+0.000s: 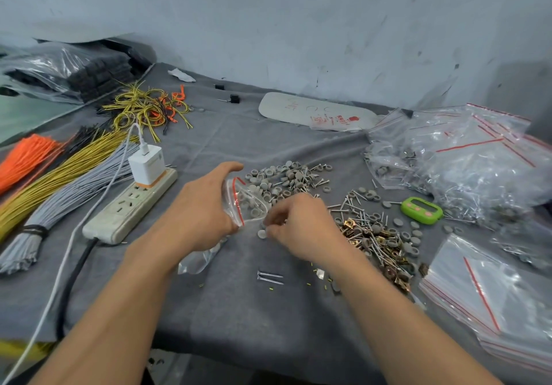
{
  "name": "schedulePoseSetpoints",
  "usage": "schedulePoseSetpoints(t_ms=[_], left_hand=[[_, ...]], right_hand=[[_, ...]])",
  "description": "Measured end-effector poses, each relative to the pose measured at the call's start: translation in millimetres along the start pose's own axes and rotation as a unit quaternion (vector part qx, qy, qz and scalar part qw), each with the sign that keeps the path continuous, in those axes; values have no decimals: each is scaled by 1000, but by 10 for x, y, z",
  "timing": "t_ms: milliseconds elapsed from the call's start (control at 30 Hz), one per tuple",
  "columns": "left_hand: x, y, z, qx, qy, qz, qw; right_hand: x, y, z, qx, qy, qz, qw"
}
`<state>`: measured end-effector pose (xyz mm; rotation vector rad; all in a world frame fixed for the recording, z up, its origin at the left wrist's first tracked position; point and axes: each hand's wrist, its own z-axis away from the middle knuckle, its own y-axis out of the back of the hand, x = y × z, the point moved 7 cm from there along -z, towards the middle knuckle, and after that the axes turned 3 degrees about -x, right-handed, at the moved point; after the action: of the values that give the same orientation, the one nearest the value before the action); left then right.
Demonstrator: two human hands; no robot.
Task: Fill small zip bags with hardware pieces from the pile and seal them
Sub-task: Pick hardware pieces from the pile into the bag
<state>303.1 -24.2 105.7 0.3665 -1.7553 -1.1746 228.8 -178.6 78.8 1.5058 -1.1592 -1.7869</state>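
At the counter (239,310) | filling: left hand (197,214) is gripping zip bag (249,204) | right hand (301,226) is pinching gray cap (262,233) | next: aiming it inside

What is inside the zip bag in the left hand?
Through the clear zip bag a few grey round caps show. The left hand covers much of the bag, hiding any contents there.

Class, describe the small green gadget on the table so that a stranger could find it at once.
Start at the grey cloth-covered table and go to the heap of filled zip bags on its right side. At the heap's near left edge, beside the scattered screws, lies the green gadget. It alone is bright green, with pink markings.
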Motion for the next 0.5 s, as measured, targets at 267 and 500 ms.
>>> schedulePoseSetpoints(t_ms=[267, 500], left_hand=[[-10, -15, 33, -9, -6, 5, 1000], [188, -174, 79, -38, -47, 59, 996]], right_hand=[[-34, 57, 84, 99, -30, -24, 994], [-300, 349, 223, 126, 62, -93, 986]])
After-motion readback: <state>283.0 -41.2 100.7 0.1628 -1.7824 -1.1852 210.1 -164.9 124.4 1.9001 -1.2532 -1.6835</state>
